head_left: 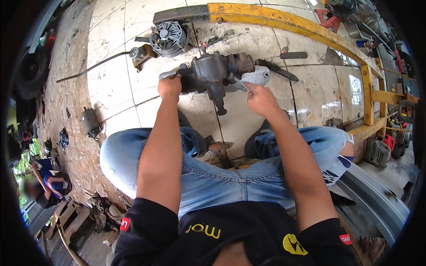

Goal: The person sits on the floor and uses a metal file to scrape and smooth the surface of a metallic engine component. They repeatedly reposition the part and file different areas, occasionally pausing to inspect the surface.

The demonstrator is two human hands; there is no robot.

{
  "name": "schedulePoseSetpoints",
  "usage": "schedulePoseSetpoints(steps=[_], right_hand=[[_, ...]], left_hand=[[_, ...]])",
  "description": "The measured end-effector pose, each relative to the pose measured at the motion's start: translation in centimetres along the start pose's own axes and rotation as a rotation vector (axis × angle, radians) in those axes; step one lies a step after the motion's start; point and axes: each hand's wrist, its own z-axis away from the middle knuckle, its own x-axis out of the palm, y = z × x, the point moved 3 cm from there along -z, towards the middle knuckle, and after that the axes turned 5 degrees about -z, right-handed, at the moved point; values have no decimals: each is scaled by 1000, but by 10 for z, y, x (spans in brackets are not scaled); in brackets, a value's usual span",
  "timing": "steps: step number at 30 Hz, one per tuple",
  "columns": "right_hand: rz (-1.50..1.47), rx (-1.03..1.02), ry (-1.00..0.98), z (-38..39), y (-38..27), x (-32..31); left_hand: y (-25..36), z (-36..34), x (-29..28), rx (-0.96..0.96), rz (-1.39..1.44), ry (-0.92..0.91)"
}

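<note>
A heavy dark metal gearbox (208, 70), which looks like a steering gearbox, lies across a silver metal bracket (258, 76) in front of my knees. Its short splined shaft points down toward me. My left hand (170, 87) is closed around the dark left end of the gearbox, thumb on top, beside a silver end piece. On the other side, my right hand (262, 100) is closed at the near edge of the bracket, its index finger against the silver metal. The other fingers of that hand are curled and partly hidden.
Beyond the gearbox sit an alternator (168, 39) and a small metal part (141, 55) beside a long thin rod. A dark flat blade (284, 72) lies right of the bracket. A yellow steel frame (284, 20) borders the far and right sides. A small motor (90, 121) stands left.
</note>
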Motion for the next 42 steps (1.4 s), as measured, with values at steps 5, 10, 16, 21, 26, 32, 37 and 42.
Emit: schedulePoseSetpoints(steps=[5, 10, 16, 21, 26, 32, 37, 42], right_hand=[[-156, -19, 208, -19, -28, -23], [102, -64, 2, -12, -21, -7], [99, -143, 85, -5, -37, -77], [115, -171, 163, -13, -90, -60], [398, -203, -142, 24, -50, -36], [212, -237, 95, 16, -82, -61], [311, -227, -18, 9, -78, -36], [466, -204, -51, 18, -35, -59]], left_hand=[[-2, 4, 4, -10, 57, 1], [-5, -7, 5, -1, 75, -11], [-8, 0, 1, 44, -59, 51], [1, 2, 2, 38, -47, -9], [-2, 5, -1, 7, 9, -5], [-5, 2, 4, 30, -6, -2], [-2, 5, 2, 44, 0, -7], [1, -6, -3, 91, -17, 5]])
